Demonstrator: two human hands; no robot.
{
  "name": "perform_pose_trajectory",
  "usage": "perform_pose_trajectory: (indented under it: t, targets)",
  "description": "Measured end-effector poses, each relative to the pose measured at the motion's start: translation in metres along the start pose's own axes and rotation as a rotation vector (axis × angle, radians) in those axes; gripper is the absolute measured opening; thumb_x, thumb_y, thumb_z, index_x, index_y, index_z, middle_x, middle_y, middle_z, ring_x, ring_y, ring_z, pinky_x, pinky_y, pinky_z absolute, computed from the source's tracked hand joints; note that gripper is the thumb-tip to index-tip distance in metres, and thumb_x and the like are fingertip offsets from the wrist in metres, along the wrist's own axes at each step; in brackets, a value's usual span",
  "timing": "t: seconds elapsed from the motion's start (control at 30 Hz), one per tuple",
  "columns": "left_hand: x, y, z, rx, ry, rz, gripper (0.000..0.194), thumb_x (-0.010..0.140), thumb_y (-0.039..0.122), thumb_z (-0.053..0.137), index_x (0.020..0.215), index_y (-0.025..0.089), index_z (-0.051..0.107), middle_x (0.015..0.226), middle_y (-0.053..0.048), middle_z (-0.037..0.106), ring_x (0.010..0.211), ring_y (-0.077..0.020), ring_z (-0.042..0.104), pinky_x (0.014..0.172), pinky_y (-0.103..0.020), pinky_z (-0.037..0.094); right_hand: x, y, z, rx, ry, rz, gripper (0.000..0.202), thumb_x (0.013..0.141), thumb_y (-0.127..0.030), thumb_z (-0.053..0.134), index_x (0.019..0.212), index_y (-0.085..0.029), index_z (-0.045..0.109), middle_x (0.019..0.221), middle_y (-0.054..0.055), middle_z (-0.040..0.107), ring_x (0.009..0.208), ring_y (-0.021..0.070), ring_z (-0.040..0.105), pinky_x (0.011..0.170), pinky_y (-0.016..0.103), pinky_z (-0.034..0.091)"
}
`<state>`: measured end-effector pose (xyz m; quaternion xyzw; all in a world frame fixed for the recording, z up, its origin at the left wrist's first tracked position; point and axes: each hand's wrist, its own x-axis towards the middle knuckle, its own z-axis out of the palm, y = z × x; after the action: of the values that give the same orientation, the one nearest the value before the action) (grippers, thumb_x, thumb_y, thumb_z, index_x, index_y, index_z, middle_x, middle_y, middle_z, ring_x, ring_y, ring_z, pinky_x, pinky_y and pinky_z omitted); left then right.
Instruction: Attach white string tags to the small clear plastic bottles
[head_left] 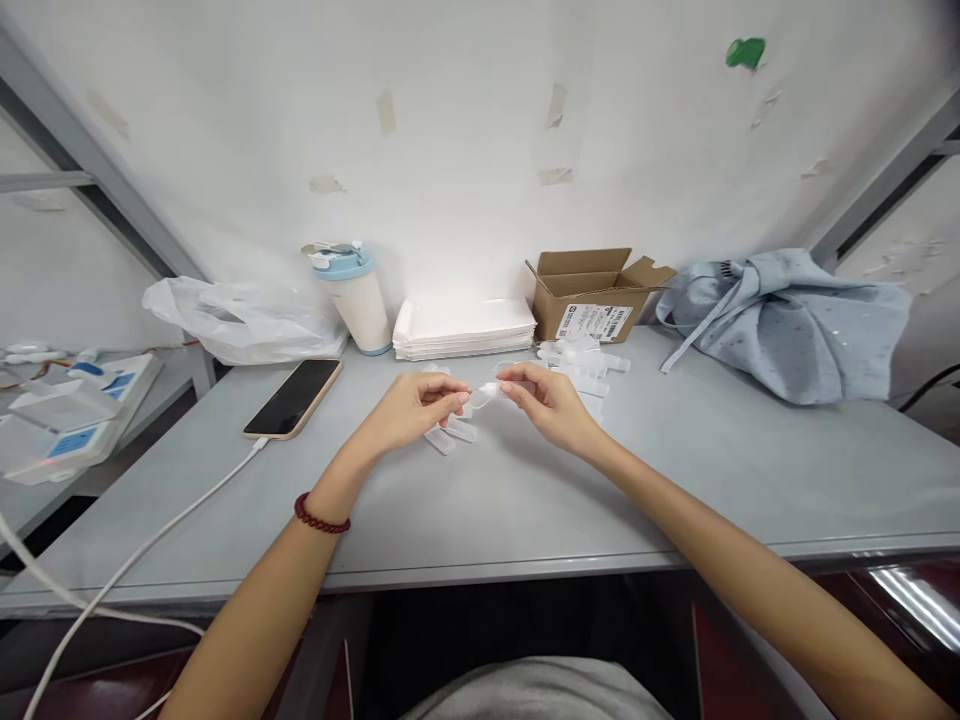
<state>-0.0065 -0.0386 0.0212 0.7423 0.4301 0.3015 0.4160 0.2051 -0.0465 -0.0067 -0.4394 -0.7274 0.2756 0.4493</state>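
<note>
Above the middle of the desk, a small white plastic piece (489,389) with a thin, curved white strand hangs between my fingertips. My right hand (546,402) pinches its thicker end between thumb and forefinger. The fingers of my left hand (420,408) are closed at its thin end; the exact grip is too small to make out. Below the left fingers lie several translucent plastic tubes (459,430). Beyond the right hand is a pile of similar clear plastic pieces (589,358), partly hidden by that hand.
Along the wall stand a plastic bag (240,318), a white cup with a blue lid (358,300), a stack of white trays (465,330), an open cardboard box (592,300) and a bundle of grey-blue cloth (787,325). A phone (294,398) with a white cable (165,525) lies left.
</note>
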Motion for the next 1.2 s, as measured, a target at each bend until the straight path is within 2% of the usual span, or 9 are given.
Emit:
perform_pose_trajectory:
  t: [0.1,0.3,0.43,0.63,0.9,1.07,1.13,1.2]
  targets:
    - [0.0,0.002,0.001,0.012,0.004,0.027,0.028,0.081,0.04,0.057,0.08,0.014,0.067,0.07,-0.004,0.062,0.057,-0.0111,0.05,0.05,-0.022,0.039,0.0,0.001,0.001,-0.006,-0.007,-0.029,0.025,0.087,-0.037,0.054,0.098,-0.018,0.064,0.094,0.007,0.069,0.083,0.018,0.062,0.069,0.03,0.046]
    - [-0.001,-0.001,0.003,0.007,-0.011,0.012,0.028,0.081,0.039,0.057,0.073,0.014,0.064,0.063,-0.002,0.058,0.053,-0.0101,0.048,0.049,-0.022,0.036,-0.003,0.0,0.004,-0.003,-0.071,-0.007,0.022,0.087,-0.036,0.054,0.089,-0.017,0.066,0.069,0.001,0.063,0.057,0.0114,0.05,0.054,0.025,0.038]
    - [-0.001,-0.003,0.005,0.012,-0.021,-0.005,0.026,0.081,0.037,0.058,0.073,0.013,0.065,0.062,-0.002,0.058,0.052,-0.0097,0.047,0.05,-0.022,0.038,-0.006,0.0,0.005,0.03,-0.097,0.024,0.019,0.086,-0.033,0.056,0.087,-0.017,0.066,0.063,-0.002,0.059,0.054,0.0102,0.047,0.053,0.025,0.035]
    - [-0.001,-0.003,0.007,-0.012,-0.042,-0.024,0.024,0.08,0.035,0.058,0.074,0.013,0.065,0.062,-0.001,0.058,0.052,-0.0098,0.048,0.05,-0.023,0.041,-0.007,0.002,0.007,0.051,-0.1,0.014,0.017,0.085,-0.032,0.056,0.086,-0.017,0.065,0.065,-0.001,0.06,0.059,0.0117,0.051,0.055,0.025,0.037]
    - [0.0,-0.004,0.009,-0.022,-0.061,-0.029,0.022,0.08,0.033,0.057,0.073,0.013,0.064,0.064,0.0,0.059,0.052,-0.0091,0.049,0.05,-0.022,0.041,-0.007,0.002,0.007,0.019,-0.106,0.016,0.017,0.086,-0.03,0.056,0.086,-0.016,0.065,0.065,-0.001,0.06,0.057,0.0111,0.049,0.056,0.025,0.037]
    - [0.002,-0.002,0.005,-0.044,-0.053,-0.049,0.02,0.078,0.03,0.057,0.07,0.014,0.063,0.062,0.0,0.059,0.051,-0.0086,0.05,0.05,-0.021,0.04,-0.005,0.0,0.009,0.044,-0.157,0.009,0.021,0.088,-0.034,0.053,0.091,-0.017,0.064,0.072,0.001,0.063,0.059,0.0116,0.052,0.057,0.025,0.04]
    - [0.003,-0.002,-0.003,-0.068,-0.013,-0.039,0.02,0.077,0.03,0.058,0.068,0.014,0.063,0.059,0.001,0.057,0.05,-0.0083,0.049,0.049,-0.021,0.039,-0.004,0.0,0.01,0.093,-0.179,0.031,0.023,0.088,-0.036,0.052,0.098,-0.017,0.062,0.076,0.002,0.064,0.061,0.0124,0.054,0.057,0.026,0.042]
    - [0.004,-0.005,-0.014,-0.106,0.1,-0.028,0.019,0.075,0.031,0.06,0.067,0.014,0.063,0.056,0.002,0.055,0.049,-0.0083,0.049,0.05,-0.021,0.039,-0.001,0.003,0.009,0.129,-0.153,0.045,0.028,0.088,-0.037,0.052,0.106,-0.017,0.057,0.083,0.004,0.065,0.067,0.0143,0.058,0.061,0.028,0.046]
